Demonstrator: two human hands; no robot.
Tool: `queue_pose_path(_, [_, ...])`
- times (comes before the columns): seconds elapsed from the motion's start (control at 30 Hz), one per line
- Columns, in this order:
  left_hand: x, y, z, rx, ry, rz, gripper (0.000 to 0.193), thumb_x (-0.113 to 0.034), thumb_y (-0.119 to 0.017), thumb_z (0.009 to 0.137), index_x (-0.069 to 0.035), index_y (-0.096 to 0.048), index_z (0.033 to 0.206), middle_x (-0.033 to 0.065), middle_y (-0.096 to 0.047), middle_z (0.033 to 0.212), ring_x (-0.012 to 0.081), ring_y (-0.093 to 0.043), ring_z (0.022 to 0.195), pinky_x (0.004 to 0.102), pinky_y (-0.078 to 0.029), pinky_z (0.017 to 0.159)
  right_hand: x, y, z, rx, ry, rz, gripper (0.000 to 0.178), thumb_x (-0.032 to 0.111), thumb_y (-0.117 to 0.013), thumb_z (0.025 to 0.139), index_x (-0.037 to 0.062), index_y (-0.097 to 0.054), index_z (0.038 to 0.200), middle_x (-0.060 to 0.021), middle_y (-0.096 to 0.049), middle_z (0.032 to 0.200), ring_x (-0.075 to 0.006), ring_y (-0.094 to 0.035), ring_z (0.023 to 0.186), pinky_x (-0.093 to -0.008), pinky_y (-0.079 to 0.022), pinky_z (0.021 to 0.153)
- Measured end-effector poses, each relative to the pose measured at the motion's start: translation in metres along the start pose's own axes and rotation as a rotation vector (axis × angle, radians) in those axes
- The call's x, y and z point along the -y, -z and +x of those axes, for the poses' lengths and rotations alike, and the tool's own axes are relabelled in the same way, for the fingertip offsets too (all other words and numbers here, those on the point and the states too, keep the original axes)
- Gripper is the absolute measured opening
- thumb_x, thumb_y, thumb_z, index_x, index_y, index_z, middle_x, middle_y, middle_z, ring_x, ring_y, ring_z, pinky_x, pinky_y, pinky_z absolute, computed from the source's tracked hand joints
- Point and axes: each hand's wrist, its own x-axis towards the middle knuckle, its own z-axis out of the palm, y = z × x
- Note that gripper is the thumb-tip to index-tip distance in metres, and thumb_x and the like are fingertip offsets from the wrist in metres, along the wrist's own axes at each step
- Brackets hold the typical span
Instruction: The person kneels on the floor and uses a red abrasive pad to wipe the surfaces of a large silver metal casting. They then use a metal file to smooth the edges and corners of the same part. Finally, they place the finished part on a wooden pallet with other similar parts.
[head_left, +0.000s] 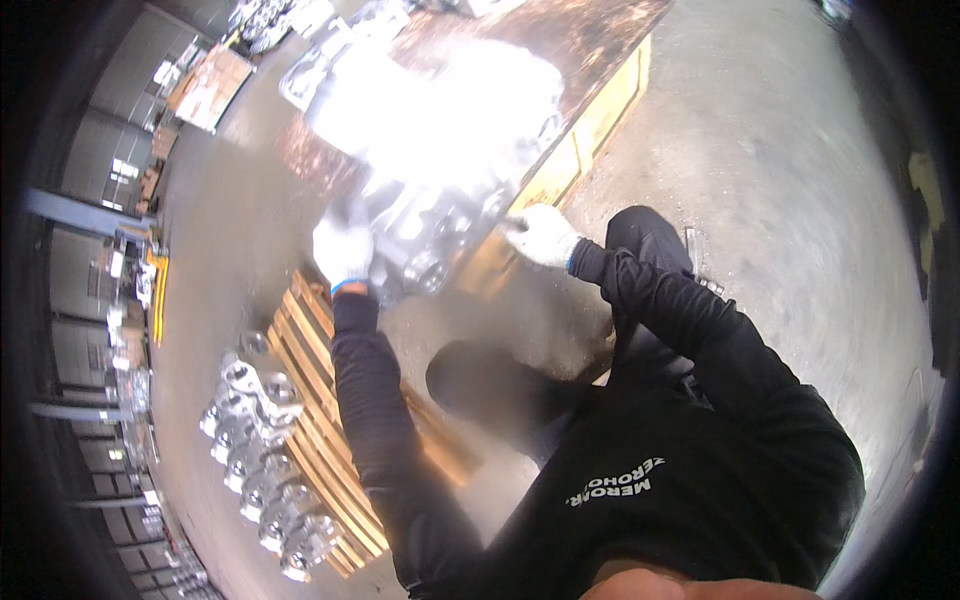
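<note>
Left hand (343, 245), white-gloved: placed against the left flank of a silvery metal casting (425, 262); finger spread and firmness of hold not determinable through blur. Right hand (543, 236), likewise gloved: fingers partly curled, near the casting's right side and the corner of a timber-sided platform (612, 100); hold on casting or timber not confirmed. Casting located between both hands, at the platform's near end; whether resting or lifted, cannot tell. Judged at risk: slipping or tipping off that end, if borne mainly by the left; also snagging on adjoining bright castings (440, 110). Orientation: round-bored end apparently pointing toward the lower edge of the view; long axis seemingly running away and rightward, far end lost in glare. Further out, lower left: slatted wooden pallet (320, 400), with a row of similar castings (265, 470) alongside.
</note>
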Motion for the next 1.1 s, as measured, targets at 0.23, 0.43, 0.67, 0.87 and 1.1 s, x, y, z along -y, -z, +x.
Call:
queue_pose_path(0.23, [-0.015,0.004,-0.004,-0.020,-0.003,-0.076,0.041,-0.039,-0.060,0.100,-0.001,-0.073,0.109,0.0273,-0.073,0.099,0.0471,-0.070,0.096,0.0486,-0.055,0.083,-0.039,0.094,0.008,-0.416,0.409,-0.231,0.043,0.039,-0.063,0.103,0.0107,-0.068,0.134,-0.0187,-0.076,0.104,-0.0329,-0.075,0.093,-0.0407,-0.059,0.084])
queue_pose_path(0.43, [-0.016,0.006,-0.004,-0.010,-0.011,-0.103,0.041,-0.038,-0.058,0.102,0.000,-0.073,0.108,0.0272,-0.072,0.095,0.0467,-0.070,0.092,0.0484,-0.054,0.081,-0.051,0.149,0.042,-0.438,0.343,-0.671,0.038,0.031,-0.062,0.100,0.0204,-0.063,0.137,-0.0164,-0.074,0.092,-0.0354,-0.073,0.080,-0.0448,-0.058,0.072])
queue_pose_path(0.67, [-0.018,0.003,-0.005,-0.050,-0.053,-0.149,0.039,-0.036,-0.058,0.102,0.000,-0.072,0.104,0.0271,-0.071,0.091,0.0462,-0.070,0.087,0.0482,-0.054,0.078,-0.072,0.134,0.044,-0.434,0.214,-0.548,0.032,0.031,-0.062,0.103,0.0037,-0.074,0.115,-0.0203,-0.075,0.095,-0.0340,-0.075,0.086,-0.0412,-0.059,0.075])
queue_pose_path(0.87, [-0.018,0.004,-0.005,-0.004,-0.007,-0.078,0.041,-0.038,-0.058,0.102,0.000,-0.072,0.104,0.0263,-0.072,0.090,0.0452,-0.071,0.087,0.0480,-0.054,0.077,-0.063,0.077,0.031,-0.457,0.176,-0.279,0.036,0.032,-0.055,0.106,0.0008,-0.073,0.108,-0.0243,-0.072,0.086,-0.0396,-0.072,0.081,-0.0440,-0.056,0.074])
queue_pose_path(1.1, [-0.016,0.003,-0.003,0.007,-0.011,-0.036,0.042,-0.039,-0.056,0.102,0.000,-0.072,0.104,0.0256,-0.072,0.091,0.0448,-0.071,0.086,0.0484,-0.054,0.077,0.012,0.122,0.022,-0.158,0.264,-0.446,0.028,0.023,-0.051,0.098,0.0055,-0.065,0.115,-0.0234,-0.072,0.083,-0.0397,-0.072,0.078,-0.0489,-0.059,0.073])
